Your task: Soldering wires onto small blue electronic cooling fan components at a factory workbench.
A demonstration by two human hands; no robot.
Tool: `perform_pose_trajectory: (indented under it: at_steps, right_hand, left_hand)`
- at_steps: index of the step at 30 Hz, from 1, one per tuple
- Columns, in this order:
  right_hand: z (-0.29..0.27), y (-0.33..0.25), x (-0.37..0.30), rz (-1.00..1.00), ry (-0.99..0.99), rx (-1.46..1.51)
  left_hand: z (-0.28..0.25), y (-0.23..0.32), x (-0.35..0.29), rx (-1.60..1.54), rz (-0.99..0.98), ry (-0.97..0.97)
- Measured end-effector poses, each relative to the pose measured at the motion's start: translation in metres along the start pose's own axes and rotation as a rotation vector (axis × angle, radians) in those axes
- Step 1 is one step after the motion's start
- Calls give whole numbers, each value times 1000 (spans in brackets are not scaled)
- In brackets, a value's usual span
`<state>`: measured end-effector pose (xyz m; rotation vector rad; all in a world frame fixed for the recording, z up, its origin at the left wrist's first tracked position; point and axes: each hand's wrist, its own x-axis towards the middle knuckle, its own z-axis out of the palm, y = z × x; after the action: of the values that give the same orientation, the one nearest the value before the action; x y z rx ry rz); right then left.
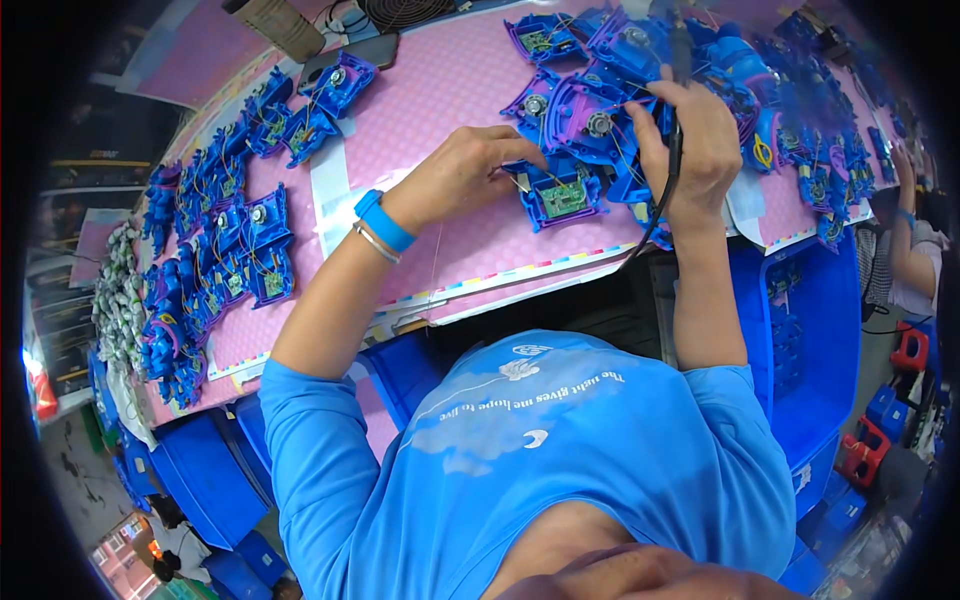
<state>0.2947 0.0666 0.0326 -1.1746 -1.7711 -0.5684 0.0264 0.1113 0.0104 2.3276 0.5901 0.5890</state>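
Observation:
My left hand (465, 175) is closed, thumb and fingers pinching the left edge of a blue plastic shell (550, 215). A green circuit board (563, 197) with thin wires lies in that shell. My right hand (700, 150) is closed around a soldering iron (682, 48), whose black cable (673, 175) hangs past the wrist to the table's front edge. Between and beyond the hands are blue and purple shells with a round silver speaker (599, 124) and loose wires. The iron's tip cannot be made out.
Rows of similar wired shells (225, 225) cover the left of the pink table (420, 90). More shells (820, 165) crowd the right. A dark phone (365, 55) and a cylindrical can (280, 28) stand at the back. Blue bins (815, 330) flank me; a co-worker's arm (908, 250) shows far right.

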Motion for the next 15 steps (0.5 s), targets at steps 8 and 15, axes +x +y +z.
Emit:
perform_pose_trajectory:
  at_steps: [8, 15]
  right_hand:
    - [31, -22, 8, 52, 96, -47]
    - [59, -54, 20, 103, 56, 66]
  left_hand:
    - [-11, 59, -85, 175, -206, 65]
    - [3, 98, -141, 240, -535, 299]
